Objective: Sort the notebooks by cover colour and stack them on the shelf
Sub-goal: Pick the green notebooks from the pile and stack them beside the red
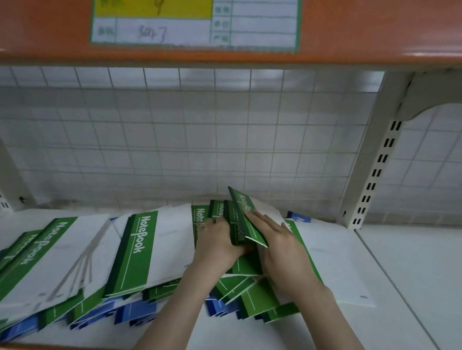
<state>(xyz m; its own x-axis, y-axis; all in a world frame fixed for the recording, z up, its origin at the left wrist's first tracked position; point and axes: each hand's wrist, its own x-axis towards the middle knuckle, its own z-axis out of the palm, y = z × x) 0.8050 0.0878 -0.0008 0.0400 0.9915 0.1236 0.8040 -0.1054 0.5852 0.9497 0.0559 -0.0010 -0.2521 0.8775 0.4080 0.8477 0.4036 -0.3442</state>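
Several green-and-white notebooks (140,253) lie fanned out across the white shelf (404,285), with blue-covered notebooks (130,314) showing underneath them. My left hand (217,246) grips a few green notebooks (237,227) by their spines, tilted up on edge. My right hand (277,244) lies with straight fingers against the outermost raised green notebook (245,214), over a flat green notebook (326,259). Another blue notebook (299,218) peeks out at the back right.
A wire grid back panel (173,136) closes the shelf behind. An orange shelf beam with a paper label (193,16) hangs above. A white slotted upright (377,167) stands at right, with bare shelf beyond it.
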